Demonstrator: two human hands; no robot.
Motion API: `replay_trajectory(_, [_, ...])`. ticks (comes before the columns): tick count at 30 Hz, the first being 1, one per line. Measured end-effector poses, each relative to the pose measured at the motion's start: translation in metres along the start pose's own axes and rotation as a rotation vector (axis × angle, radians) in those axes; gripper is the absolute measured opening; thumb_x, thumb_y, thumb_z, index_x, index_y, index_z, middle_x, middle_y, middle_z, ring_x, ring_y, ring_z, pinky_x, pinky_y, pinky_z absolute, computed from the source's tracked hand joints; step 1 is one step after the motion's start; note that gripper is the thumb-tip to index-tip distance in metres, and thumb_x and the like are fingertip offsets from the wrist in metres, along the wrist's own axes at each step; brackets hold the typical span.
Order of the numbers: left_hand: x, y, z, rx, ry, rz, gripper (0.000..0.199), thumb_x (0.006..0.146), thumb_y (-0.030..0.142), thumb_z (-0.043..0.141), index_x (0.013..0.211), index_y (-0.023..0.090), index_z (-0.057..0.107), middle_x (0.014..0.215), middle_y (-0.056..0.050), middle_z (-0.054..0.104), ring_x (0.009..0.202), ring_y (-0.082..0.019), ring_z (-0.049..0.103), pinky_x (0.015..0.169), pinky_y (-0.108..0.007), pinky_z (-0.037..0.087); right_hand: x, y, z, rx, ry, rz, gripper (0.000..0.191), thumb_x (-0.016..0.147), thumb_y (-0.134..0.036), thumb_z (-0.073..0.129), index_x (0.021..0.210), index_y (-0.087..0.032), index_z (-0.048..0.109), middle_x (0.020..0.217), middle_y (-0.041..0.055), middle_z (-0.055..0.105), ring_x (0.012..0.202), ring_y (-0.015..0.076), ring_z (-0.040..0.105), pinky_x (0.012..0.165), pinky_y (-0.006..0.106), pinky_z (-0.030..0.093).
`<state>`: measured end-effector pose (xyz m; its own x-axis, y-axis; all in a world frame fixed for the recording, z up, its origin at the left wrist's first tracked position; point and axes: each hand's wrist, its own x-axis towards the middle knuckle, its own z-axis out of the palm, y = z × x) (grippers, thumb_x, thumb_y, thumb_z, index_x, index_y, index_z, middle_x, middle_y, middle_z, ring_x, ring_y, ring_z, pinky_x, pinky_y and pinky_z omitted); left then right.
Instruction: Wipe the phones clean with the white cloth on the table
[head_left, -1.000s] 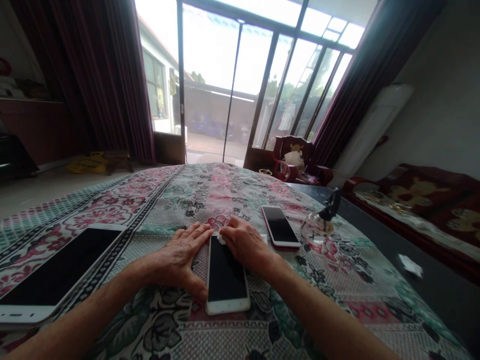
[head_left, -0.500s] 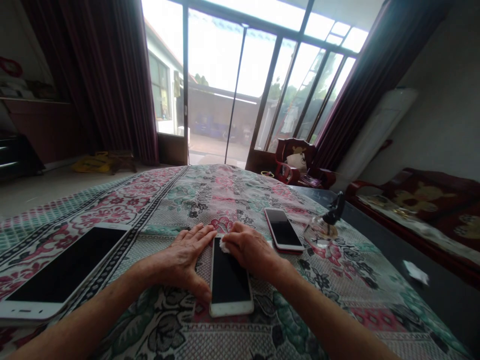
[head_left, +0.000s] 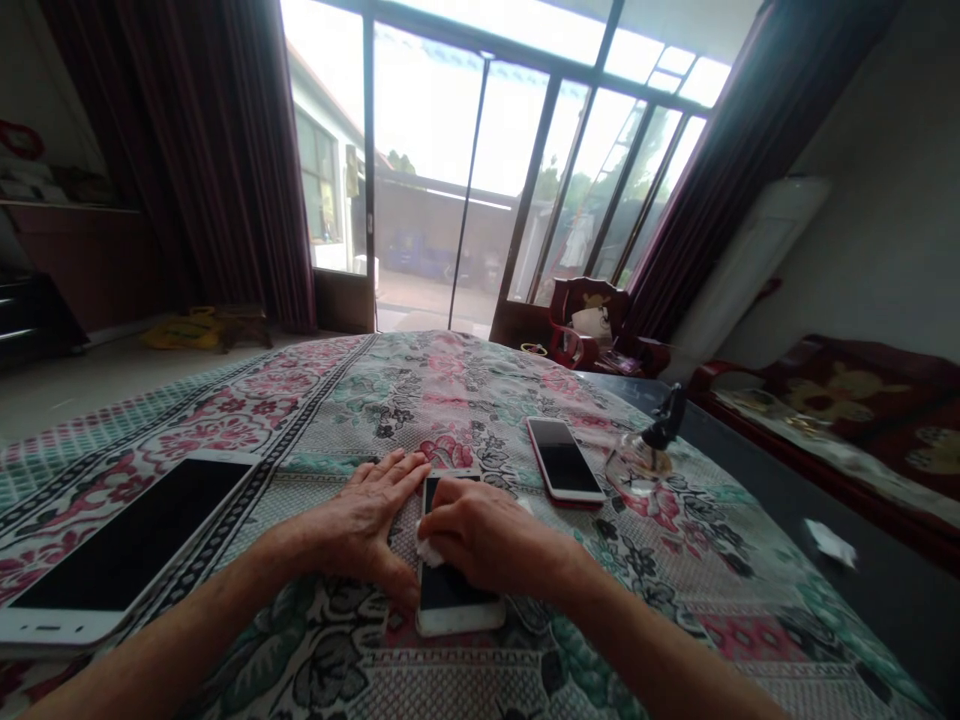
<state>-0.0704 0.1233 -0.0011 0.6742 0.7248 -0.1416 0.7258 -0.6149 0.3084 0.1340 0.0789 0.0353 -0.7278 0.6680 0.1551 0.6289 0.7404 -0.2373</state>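
A white smartphone (head_left: 461, 618) with a dark screen lies flat in front of me on the patterned tablecloth (head_left: 420, 675). My left hand (head_left: 367, 520) rests with fingers stretched out along its left side, the thumb at the phone's lower left edge. Over the screen, my right hand (head_left: 487, 535) pinches a white tissue (head_left: 430, 553) and presses it on the glass near the left edge. The right hand hides much of the screen's middle and right. Beyond it to the right lies a smaller white phone (head_left: 566, 460) with a reddish edge, screen up.
A large white phone or tablet (head_left: 135, 540) lies at the left. A clear spray bottle (head_left: 649, 455) with a black nozzle stands right of the smaller phone. A crumpled white tissue (head_left: 830, 543) sits on the dark surface (head_left: 765, 510) farther right. Glass doors (head_left: 427, 230) stand beyond the table.
My right hand has moved the tissue from the phone's top down and left to the screen's left edge. My left hand stays in place.
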Motion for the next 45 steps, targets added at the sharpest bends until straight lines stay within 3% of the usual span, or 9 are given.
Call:
replay_trajectory(6, [-0.006, 0.018, -0.014, -0.032, -0.085, -0.046, 0.134, 0.048, 0.074, 0.069, 0.149, 0.014, 0.004, 0.155, -0.016, -0.003, 0.14, -0.036, -0.007, 0.113, -0.056, 0.007, -0.005, 0.029, 0.001, -0.037, 0.17, 0.291, 0.021, 0.091, -0.016, 0.045, 0.086, -0.016, 0.066, 0.087, 0.0049, 0.056, 0.079, 0.013, 0.05, 0.072, 0.025, 0.039])
replay_trajectory(10, [-0.008, 0.03, -0.012, -0.044, -0.088, -0.03, 0.134, 0.047, 0.067, 0.072, 0.149, 0.014, 0.002, 0.153, -0.019, -0.005, 0.139, -0.039, -0.007, 0.11, -0.061, 0.011, -0.007, 0.037, 0.004, -0.061, 0.21, 0.308, 0.02, 0.092, -0.017, 0.045, 0.091, -0.018, 0.066, 0.095, 0.0067, 0.059, 0.086, 0.0157, 0.052, 0.076, 0.027, 0.041])
replay_trajectory(17, [-0.008, 0.043, -0.008, -0.025, -0.132, -0.072, 0.14, 0.044, 0.066, 0.074, 0.148, 0.012, -0.002, 0.152, -0.018, -0.013, 0.137, -0.038, -0.014, 0.112, -0.057, 0.007, -0.006, 0.034, 0.004, -0.09, 0.19, 0.339, 0.02, 0.092, -0.017, 0.045, 0.091, -0.018, 0.065, 0.09, 0.0081, 0.062, 0.083, 0.0176, 0.056, 0.074, 0.027, 0.042])
replay_trajectory(23, [-0.007, 0.022, -0.01, -0.012, -0.057, -0.04, 0.135, 0.045, 0.061, 0.076, 0.149, 0.017, 0.002, 0.154, -0.017, -0.005, 0.14, -0.036, -0.006, 0.113, -0.053, 0.013, -0.003, 0.04, 0.009, -0.059, 0.247, 0.365, 0.021, 0.094, -0.019, 0.043, 0.097, -0.017, 0.064, 0.095, 0.008, 0.062, 0.088, 0.0165, 0.056, 0.077, 0.027, 0.042])
replay_trajectory(26, [-0.007, 0.002, -0.014, -0.013, 0.056, -0.046, 0.123, 0.05, 0.061, 0.075, 0.148, 0.02, 0.012, 0.155, -0.016, 0.004, 0.14, -0.038, 0.001, 0.112, -0.054, 0.016, -0.002, 0.045, 0.012, -0.065, 0.299, 0.381, 0.021, 0.094, -0.02, 0.044, 0.099, -0.017, 0.064, 0.1, 0.0072, 0.06, 0.091, 0.0157, 0.055, 0.08, 0.027, 0.041])
replay_trajectory(30, [-0.008, -0.012, -0.018, -0.075, 0.071, -0.025, 0.102, 0.057, 0.06, 0.073, 0.143, 0.022, 0.033, 0.155, -0.011, 0.018, 0.14, -0.037, 0.015, 0.111, -0.049, 0.025, -0.001, 0.05, 0.014, -0.101, 0.35, 0.432, 0.017, 0.093, -0.021, 0.047, 0.098, -0.016, 0.062, 0.102, 0.0078, 0.058, 0.092, 0.0153, 0.054, 0.081, 0.026, 0.041])
replay_trajectory(34, [-0.007, -0.013, -0.018, -0.124, 0.075, 0.013, 0.091, 0.057, 0.056, 0.075, 0.138, 0.033, 0.041, 0.153, -0.005, 0.027, 0.138, -0.034, 0.024, 0.11, -0.048, 0.028, 0.0, 0.048, 0.01, -0.157, 0.287, 0.496, 0.019, 0.093, -0.023, 0.047, 0.089, -0.016, 0.065, 0.094, 0.0068, 0.057, 0.082, 0.0146, 0.054, 0.075, 0.026, 0.04])
replay_trajectory(40, [-0.008, -0.012, -0.018, -0.141, 0.065, 0.016, 0.087, 0.06, 0.054, 0.075, 0.137, 0.036, 0.041, 0.153, -0.003, 0.027, 0.139, -0.033, 0.023, 0.11, -0.049, 0.026, -0.002, 0.031, 0.007, -0.198, 0.213, 0.439, 0.022, 0.09, -0.021, 0.048, 0.077, -0.014, 0.064, 0.086, 0.005, 0.055, 0.067, 0.0106, 0.048, 0.062, 0.025, 0.035])
replay_trajectory(45, [-0.007, -0.015, -0.017, -0.128, 0.05, 0.03, 0.087, 0.062, 0.059, 0.073, 0.138, 0.035, 0.04, 0.153, -0.004, 0.027, 0.14, -0.033, 0.019, 0.111, -0.049, 0.024, -0.003, 0.002, 0.017, -0.165, 0.163, 0.294, 0.021, 0.086, -0.022, 0.051, 0.072, -0.014, 0.064, 0.084, 0.0058, 0.055, 0.065, 0.0109, 0.046, 0.057, 0.025, 0.032])
